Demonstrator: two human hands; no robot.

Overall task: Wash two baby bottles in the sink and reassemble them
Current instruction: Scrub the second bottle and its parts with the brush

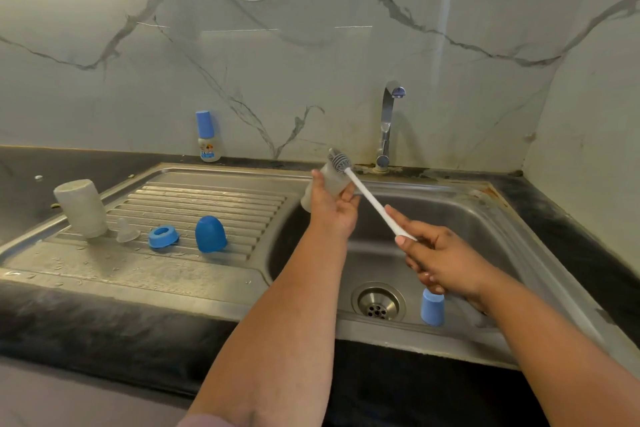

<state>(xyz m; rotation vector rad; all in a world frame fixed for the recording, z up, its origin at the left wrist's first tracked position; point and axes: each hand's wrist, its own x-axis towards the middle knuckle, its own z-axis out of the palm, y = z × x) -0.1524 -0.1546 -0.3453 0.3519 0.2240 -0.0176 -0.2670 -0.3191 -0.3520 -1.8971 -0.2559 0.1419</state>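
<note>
Frosted bottle (323, 185) gripped in left hand (334, 210); right hand (441, 258) pinches brush (367, 194), bristles outside; next, into the mouth.

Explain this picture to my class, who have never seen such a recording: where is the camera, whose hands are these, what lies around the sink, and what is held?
There is no machine here. One camera, worn on a person's head, looks down at their two bare hands over a steel sink.

The left hand holds a clear bottle body. The right hand grips the white handle of a bottle brush, whose grey head is at the bottle's mouth.

On the draining board lie the parts of another bottle: an upturned clear bottle, a clear teat, a blue ring and a blue domed cap. Another blue cap stands in the basin by the drain. A small capped bottle stands against the wall, and no water shows at the tap.
</note>
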